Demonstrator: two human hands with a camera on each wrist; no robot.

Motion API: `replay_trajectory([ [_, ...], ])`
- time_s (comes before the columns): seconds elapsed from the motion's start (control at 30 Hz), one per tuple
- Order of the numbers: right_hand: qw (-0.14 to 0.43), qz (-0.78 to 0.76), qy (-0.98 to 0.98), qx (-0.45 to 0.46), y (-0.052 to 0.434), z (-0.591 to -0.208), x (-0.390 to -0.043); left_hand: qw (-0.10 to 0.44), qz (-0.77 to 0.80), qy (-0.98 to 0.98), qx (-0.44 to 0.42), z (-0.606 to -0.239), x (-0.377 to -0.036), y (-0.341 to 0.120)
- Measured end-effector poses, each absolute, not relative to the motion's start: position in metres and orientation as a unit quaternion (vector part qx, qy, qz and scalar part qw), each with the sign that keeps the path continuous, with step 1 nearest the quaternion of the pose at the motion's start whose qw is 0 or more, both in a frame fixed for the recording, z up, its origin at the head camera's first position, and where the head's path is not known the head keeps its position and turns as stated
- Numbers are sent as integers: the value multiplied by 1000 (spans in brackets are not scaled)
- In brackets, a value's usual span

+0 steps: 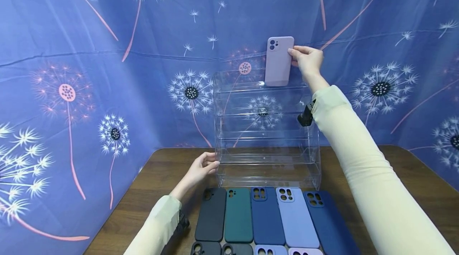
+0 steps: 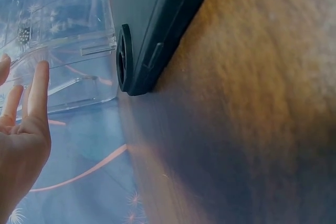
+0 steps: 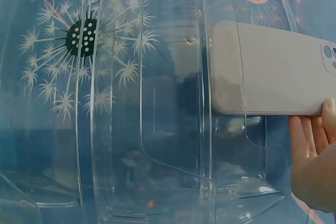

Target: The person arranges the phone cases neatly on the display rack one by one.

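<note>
A pale pink phone case (image 1: 279, 63) stands upright at the top tier of a clear tiered display rack (image 1: 265, 158), its camera cutouts at the upper left. My right hand (image 1: 308, 60) pinches the case by its right edge, thumb on the back face. In the right wrist view, the case's lower end (image 3: 226, 72) shows through the rack's clear front lip. My left hand (image 1: 201, 169) rests its fingertips against the rack's lower left side. Its fingers (image 2: 40, 90) look fairly straight in the left wrist view.
Before the rack lies a row of cases on the wooden table (image 1: 143, 203): black (image 1: 210, 215), green (image 1: 238, 215), dark blue (image 1: 268, 221), light blue (image 1: 298, 219) and another dark blue (image 1: 331, 223). More cases show partly at the bottom edge. A blue dandelion-print cloth (image 1: 161, 28) hangs behind.
</note>
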State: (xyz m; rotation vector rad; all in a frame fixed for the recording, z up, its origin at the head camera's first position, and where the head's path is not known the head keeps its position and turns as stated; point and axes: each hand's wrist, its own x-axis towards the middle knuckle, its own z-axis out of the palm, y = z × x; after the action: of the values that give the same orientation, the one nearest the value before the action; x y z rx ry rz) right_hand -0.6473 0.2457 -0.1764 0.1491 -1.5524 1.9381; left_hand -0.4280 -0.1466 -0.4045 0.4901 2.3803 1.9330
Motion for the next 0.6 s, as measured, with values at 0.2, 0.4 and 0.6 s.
replay_trajectory([
  [0.2, 318, 720, -615, 55, 243, -177, -641, 22, 614, 774, 155, -404, -426, -146],
  [0.4, 374, 626, -684, 34, 247, -186, -645, 22, 615, 772, 161, -403, -425, -147],
  [0.6, 378, 606, -699, 27, 243, -180, -609, 28, 618, 770, 157, -398, -421, -146],
])
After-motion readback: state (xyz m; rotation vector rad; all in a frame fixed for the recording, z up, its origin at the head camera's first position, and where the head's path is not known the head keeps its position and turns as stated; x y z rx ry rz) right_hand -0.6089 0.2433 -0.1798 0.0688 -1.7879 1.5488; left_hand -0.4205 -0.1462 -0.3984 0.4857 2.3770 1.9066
